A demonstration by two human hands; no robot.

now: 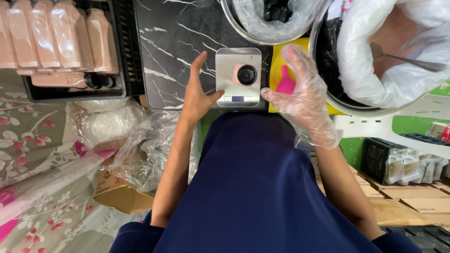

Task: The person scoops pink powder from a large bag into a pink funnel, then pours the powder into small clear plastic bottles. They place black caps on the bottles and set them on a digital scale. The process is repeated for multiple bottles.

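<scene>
A small steel kitchen scale (227, 84) sits on a black marble-patterned tabletop (171, 42). On it stands a bottle of pink powder with a black cap (246, 75), seen from above. My left hand (197, 91) is bare and open, its thumb touching the scale's left edge. My right hand (300, 93) wears a clear plastic glove and is open beside the scale's right edge, fingers spread, holding nothing. A pink funnel (285, 83) lies on a yellow mat just under that hand.
A black crate (124, 56) at the left holds several filled pink bottles (56, 37). A large steel pot (323, 75) lined with a white bag holds pink powder and a spoon (403, 60). A bag-lined steel bowl (272, 21) stands behind the scale. Plastic bags and cardboard boxes lie below.
</scene>
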